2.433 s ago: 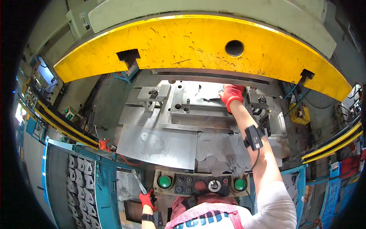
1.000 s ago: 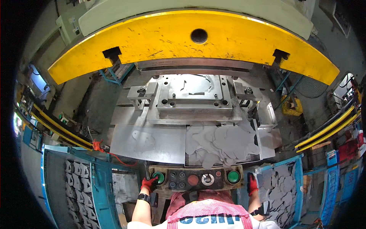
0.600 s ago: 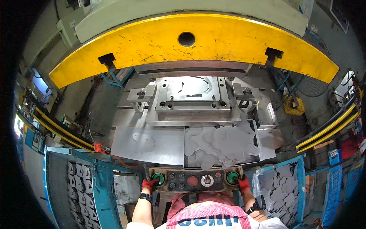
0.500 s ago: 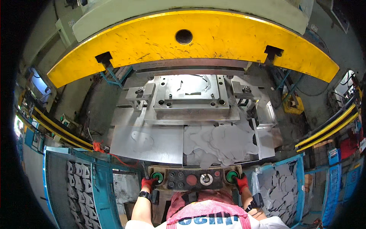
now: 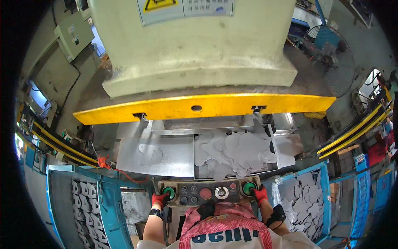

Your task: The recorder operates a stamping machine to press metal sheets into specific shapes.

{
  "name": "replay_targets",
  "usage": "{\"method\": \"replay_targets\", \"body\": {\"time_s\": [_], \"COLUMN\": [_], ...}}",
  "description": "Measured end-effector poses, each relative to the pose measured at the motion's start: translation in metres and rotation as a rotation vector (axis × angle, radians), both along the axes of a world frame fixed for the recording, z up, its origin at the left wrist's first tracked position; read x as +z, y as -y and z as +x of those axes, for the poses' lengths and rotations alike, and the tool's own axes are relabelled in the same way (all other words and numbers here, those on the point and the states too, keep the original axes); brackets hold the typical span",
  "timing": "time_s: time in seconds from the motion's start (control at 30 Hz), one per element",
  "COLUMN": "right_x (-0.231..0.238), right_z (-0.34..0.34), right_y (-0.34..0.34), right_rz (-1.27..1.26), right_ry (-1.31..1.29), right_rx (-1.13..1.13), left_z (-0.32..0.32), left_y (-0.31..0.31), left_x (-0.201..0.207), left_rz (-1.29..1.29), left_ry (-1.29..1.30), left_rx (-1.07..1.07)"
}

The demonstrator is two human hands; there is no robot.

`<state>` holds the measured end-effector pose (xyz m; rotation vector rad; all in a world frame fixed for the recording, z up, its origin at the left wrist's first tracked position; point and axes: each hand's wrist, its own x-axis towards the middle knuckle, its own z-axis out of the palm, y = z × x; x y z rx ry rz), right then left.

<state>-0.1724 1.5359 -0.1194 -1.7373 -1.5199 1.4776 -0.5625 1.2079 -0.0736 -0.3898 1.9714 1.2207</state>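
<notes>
Metal counter [image 5: 178,166]: flat grey plates [image 5: 242,149] lie heaped, overlapping, on the right section; one juts past the front edge.

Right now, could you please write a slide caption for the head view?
Red-gloved left hand and right hand at the green buttons, flat grey pieces and a yellow beam beyond.

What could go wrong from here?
The left hand and right hand are at the green buttons; either could be pinched if it went under the yellow beam. One grey piece juts over the front edge of the tray, so it might slide off. The beam hides what lies behind it, so a misplaced part could go unseen.
</notes>
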Motion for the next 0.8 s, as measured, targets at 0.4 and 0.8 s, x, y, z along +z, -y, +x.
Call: {"method": "replay_targets", "body": {"time_s": [0.4, 0.8], "right_x": [-0.009, 0.229], "right_z": [0.006, -0.092], "right_y": [-0.005, -0.103], "right_rz": [-0.116, 0.910], "right_ry": [-0.244, 0.325], "right_rx": [0.108, 0.515], "left_z": [-0.013, 0.044], "left_y": [0.055, 0.011], "left_x": [-0.103, 0.087], "left_rz": [-0.079, 0.419], "left_ry": [-0.186, -0.354], "left_rx": [0.174, 0.395]}}
